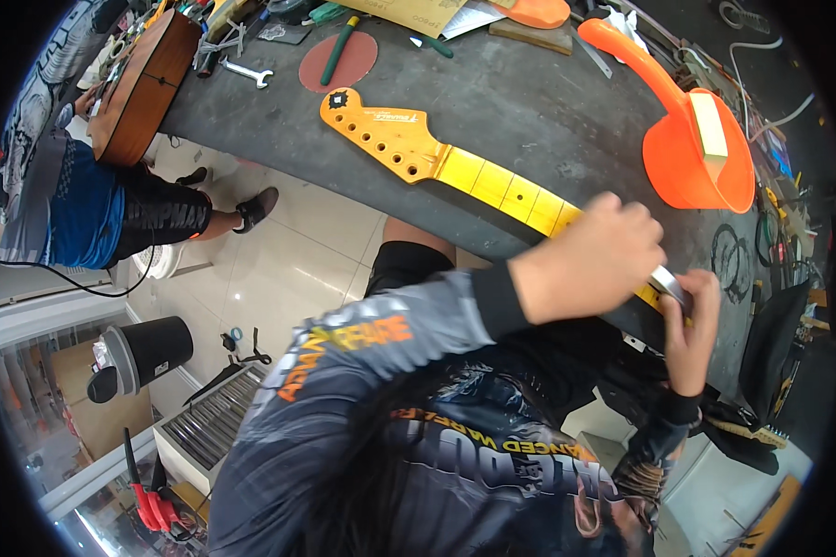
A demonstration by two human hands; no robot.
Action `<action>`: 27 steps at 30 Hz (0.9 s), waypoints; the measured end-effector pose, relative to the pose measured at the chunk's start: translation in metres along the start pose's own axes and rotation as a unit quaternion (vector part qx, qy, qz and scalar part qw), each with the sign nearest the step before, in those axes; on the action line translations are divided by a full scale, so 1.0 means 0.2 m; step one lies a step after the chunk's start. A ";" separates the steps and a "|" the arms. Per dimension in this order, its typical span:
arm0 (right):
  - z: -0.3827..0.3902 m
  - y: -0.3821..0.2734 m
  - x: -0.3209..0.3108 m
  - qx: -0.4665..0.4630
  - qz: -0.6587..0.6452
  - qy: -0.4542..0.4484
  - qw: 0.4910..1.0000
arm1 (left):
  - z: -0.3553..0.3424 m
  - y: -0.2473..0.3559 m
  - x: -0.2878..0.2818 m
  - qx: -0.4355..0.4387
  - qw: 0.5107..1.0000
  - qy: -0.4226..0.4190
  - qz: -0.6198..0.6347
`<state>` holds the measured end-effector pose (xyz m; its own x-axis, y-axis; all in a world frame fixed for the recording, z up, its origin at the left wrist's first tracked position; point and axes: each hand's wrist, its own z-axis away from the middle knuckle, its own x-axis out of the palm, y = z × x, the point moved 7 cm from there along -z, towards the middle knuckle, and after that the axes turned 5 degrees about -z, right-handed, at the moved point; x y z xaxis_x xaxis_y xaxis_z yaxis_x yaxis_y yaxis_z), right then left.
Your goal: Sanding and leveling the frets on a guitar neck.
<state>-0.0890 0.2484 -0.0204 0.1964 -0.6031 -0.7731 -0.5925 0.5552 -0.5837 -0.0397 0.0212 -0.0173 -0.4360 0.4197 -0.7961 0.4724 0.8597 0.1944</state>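
A yellow guitar neck (488,186) lies diagonally on the dark bench, its orange headstock (381,139) with tuner holes toward the far left. My left hand (593,260) is curled over the fretboard, gripping the upper end of a silver metal bar (667,282). My right hand (692,325) grips the bar's other end at the neck's right part, which is partly hidden by both hands.
An orange dipper (678,176) holds a yellow block at the right. A green rod (339,51) on a red disc (316,74), a wrench (246,74) and other tools line the back. At left a person (139,213) stands near an acoustic guitar (135,102).
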 end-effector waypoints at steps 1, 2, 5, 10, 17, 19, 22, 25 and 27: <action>-0.05 -0.10 0.09 -0.020 0.002 0.014 1.000 | 0.06 -0.10 -0.08 0.006 1.000 -0.014 0.014; -0.14 -0.26 0.20 -0.058 0.024 0.018 0.998 | 0.14 -0.23 -0.17 -0.003 1.000 -0.026 0.008; -0.36 -0.66 0.56 -0.131 -0.026 0.033 0.991 | 0.42 -0.58 -0.51 -0.029 0.999 -0.041 -0.005; -0.45 -0.82 0.71 -0.141 -0.036 0.039 0.989 | 0.48 -0.72 -0.65 -0.050 0.995 -0.080 -0.039; 0.06 -0.10 0.04 -0.035 0.013 0.024 0.999 | 0.09 0.05 -0.05 -0.015 1.000 -0.023 0.005; 0.13 0.00 -0.05 0.005 -0.005 0.015 1.000 | 0.02 0.17 -0.01 0.011 1.000 0.022 -0.006; 0.07 -0.11 0.04 -0.010 -0.003 0.019 1.000 | 0.10 0.03 -0.06 0.011 1.000 -0.002 0.014; -0.15 -0.49 0.37 -0.089 -0.002 0.032 0.995 | 0.32 -0.34 -0.36 -0.009 0.999 -0.044 0.021; -0.29 -0.73 0.60 -0.130 -0.022 0.044 0.990 | 0.49 -0.59 -0.55 -0.027 0.999 -0.043 -0.006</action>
<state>-0.0249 0.0617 -0.0137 0.1638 -0.6770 -0.7176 -0.7683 0.3687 -0.5232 0.0264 -0.1544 -0.0091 -0.3725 0.3843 -0.8448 0.4238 0.8802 0.2135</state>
